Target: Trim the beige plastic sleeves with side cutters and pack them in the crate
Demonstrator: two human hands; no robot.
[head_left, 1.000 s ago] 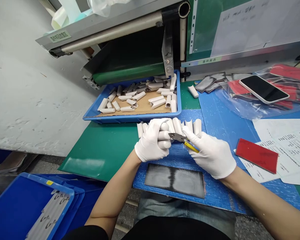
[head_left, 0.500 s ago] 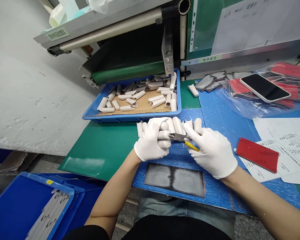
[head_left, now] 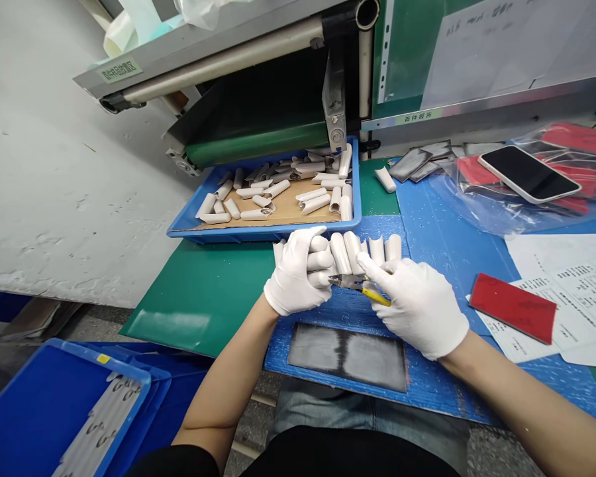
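My left hand (head_left: 297, 275), in a white glove, has its fingers wrapped round several white rounded pieces (head_left: 320, 260). In my gloved right hand (head_left: 420, 301) are cutting pliers with yellow handles (head_left: 376, 295). The plier jaws point left, close beside the lowest held piece; whether they touch it I cannot tell. Behind both hands a row of white curved pieces (head_left: 393, 247) lies on the blue mat (head_left: 338, 311). A dark grey sanding sheet (head_left: 347, 356) lies flat in front of me.
A blue tray (head_left: 258, 233) with many white pieces stands under a conveyor roller (head_left: 258, 143). To the right are a red pad (head_left: 513, 308), printed papers (head_left: 581, 298), a phone (head_left: 529, 173) on a plastic bag, and grey pads (head_left: 411, 163). Blue bins (head_left: 59, 397) stand lower left.
My left thumb has lifted off the held pieces and my left hand has moved slightly up. The pliers have shifted a little left and down.
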